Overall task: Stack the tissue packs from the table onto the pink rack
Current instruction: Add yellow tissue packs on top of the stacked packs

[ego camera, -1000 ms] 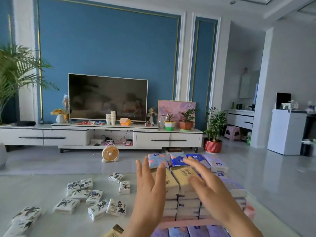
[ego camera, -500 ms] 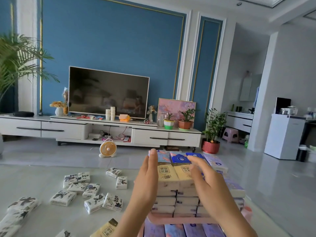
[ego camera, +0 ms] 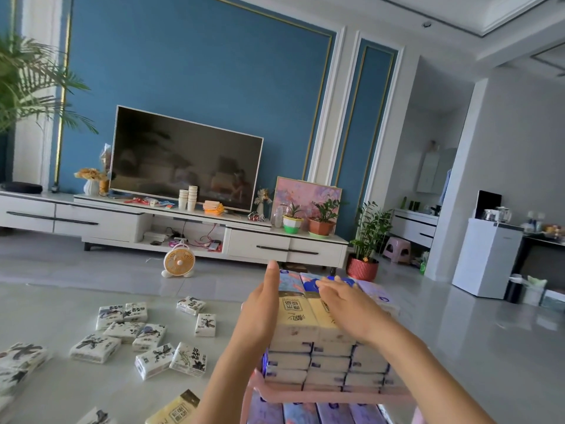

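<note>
Head view: the pale desk (ego camera: 46, 304) fills the lower left of the frame. At bottom centre stands the pink rack (ego camera: 321, 395). Its upper shelf carries the stacked tissue packs (ego camera: 321, 361), several layers high, and more packs show on the shelf beneath. The loose packs (ego camera: 122, 332), white with dark prints, lie scattered at lower left, well apart from the rack. The left hand (ego camera: 260, 316) presses flat against the stack's left side, fingers straight and gripping nothing. The right hand (ego camera: 351, 310) lies flat across the top layer, fingers likewise straight. A yellow pack (ego camera: 175, 408) waits at the bottom edge. The stack looks tall, with no wall showing around it. An uneven squeeze could therefore shear a layer and spill packs off the right or far edge, and a hard push might rock the rack itself.
</note>
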Demonstrator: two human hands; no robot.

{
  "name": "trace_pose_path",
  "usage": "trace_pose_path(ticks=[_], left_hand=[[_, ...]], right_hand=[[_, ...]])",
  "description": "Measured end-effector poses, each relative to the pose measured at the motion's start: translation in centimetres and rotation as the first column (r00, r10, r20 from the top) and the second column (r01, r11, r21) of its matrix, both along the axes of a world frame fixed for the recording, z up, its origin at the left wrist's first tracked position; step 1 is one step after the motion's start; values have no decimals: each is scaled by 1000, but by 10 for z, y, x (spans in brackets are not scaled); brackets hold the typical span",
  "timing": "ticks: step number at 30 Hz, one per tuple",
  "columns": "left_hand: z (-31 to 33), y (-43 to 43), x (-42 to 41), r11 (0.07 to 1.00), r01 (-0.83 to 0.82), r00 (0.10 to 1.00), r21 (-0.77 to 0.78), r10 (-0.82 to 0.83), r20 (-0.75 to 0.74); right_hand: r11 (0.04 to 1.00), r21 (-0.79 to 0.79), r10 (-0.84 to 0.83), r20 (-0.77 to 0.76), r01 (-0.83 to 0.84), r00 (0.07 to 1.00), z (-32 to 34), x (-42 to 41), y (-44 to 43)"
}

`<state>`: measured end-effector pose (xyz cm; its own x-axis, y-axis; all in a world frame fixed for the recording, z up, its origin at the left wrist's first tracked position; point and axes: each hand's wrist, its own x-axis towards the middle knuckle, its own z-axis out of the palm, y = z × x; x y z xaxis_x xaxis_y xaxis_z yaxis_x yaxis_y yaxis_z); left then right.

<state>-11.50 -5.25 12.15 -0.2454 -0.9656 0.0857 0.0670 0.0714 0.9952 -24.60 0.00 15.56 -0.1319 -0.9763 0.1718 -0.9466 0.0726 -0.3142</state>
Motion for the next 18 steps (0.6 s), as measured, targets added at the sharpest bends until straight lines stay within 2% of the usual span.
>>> trace_pose_path(ticks=[5, 7, 10, 13, 18], left_hand=[[-7, 0, -1, 999, 21, 996, -44, -18, 84], [-6, -1, -1, 998, 28, 997, -54, -24, 77], [-8, 1, 1, 998, 51, 998, -47, -49, 42], [-3, 6, 5, 999, -4, 1000, -36, 5, 18], [-7, 9, 0, 987, -29, 987, -158, 54, 154]], right_hand=[[998, 49, 26, 0, -26, 1000, 3, 2, 2], [999, 20, 33, 44, -34, 998, 4, 3, 3], [987, -160, 49, 157, -24, 986, 8, 2, 11], [939, -343, 70, 284, 33, 956, 9, -3, 29], [884, -461, 130, 392, 73, 911, -18, 4, 49]])
